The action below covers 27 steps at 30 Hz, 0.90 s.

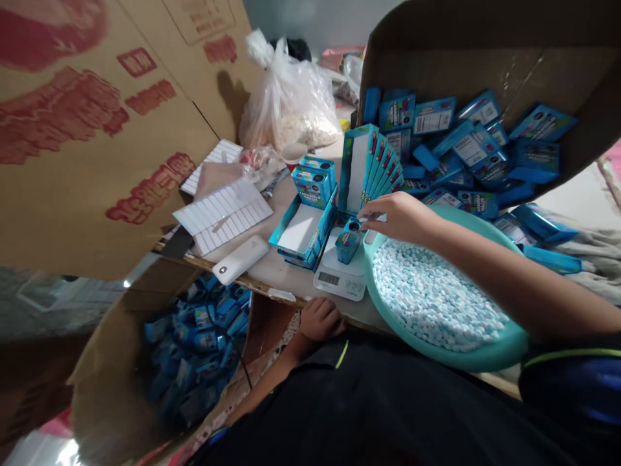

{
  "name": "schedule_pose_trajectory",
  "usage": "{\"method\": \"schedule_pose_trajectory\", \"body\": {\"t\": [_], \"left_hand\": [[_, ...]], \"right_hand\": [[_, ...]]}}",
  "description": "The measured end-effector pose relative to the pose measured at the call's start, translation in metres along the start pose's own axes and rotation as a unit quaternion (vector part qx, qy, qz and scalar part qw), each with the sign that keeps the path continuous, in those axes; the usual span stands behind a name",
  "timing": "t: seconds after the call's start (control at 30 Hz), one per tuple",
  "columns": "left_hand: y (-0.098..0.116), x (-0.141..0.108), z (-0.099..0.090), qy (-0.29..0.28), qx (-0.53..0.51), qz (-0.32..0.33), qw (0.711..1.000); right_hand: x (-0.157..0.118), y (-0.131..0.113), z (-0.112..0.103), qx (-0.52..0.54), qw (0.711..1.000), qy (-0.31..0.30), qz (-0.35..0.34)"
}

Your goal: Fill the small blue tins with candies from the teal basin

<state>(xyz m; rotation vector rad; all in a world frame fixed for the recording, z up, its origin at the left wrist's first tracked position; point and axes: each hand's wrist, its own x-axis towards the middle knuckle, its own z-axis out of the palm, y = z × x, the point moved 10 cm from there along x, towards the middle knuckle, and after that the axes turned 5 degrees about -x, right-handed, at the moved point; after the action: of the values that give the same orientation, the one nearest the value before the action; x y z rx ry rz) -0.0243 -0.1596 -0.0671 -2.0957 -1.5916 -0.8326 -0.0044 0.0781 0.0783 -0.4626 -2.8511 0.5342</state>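
My right hand [383, 215] reaches over the teal basin to the top of a small blue box [348, 243], its fingers pinched together at the box's upper edge; what they hold is too small to make out. That box stands on a white digital scale [339, 283] with a lit display. Light blue and white candies [436, 298] fill much of the teal basin [466, 362]. My left hand [320, 318] rests at the table's front edge just below the scale, its fingers curled; nothing can be seen in it.
Left of the scale, blue display trays [310, 243] hold small boxes. A white device [241, 260] and label sheets [223, 215] lie farther left. Cartons of blue boxes stand at back right [485, 65] and lower left [111, 362]. A plastic bag [291, 97] sits behind.
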Motion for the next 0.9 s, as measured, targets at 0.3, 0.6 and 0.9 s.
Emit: {"method": "schedule_pose_trajectory", "body": {"t": [0.3, 0.6, 0.9], "left_hand": [[-0.001, 0.002, -0.003, 0.013, 0.012, -0.005, 1.000], [-0.002, 0.003, 0.001, -0.019, -0.005, -0.019, 1.000], [-0.007, 0.001, 0.012, -0.120, -0.036, -0.064, 0.990]], "right_hand": [[0.014, -0.008, 0.022, -0.074, 0.996, -0.022, -0.050], [-0.064, 0.032, 0.047, -0.142, 0.966, -0.193, 0.095], [-0.082, 0.028, 0.099, -0.089, 0.939, -0.323, 0.082]]}}
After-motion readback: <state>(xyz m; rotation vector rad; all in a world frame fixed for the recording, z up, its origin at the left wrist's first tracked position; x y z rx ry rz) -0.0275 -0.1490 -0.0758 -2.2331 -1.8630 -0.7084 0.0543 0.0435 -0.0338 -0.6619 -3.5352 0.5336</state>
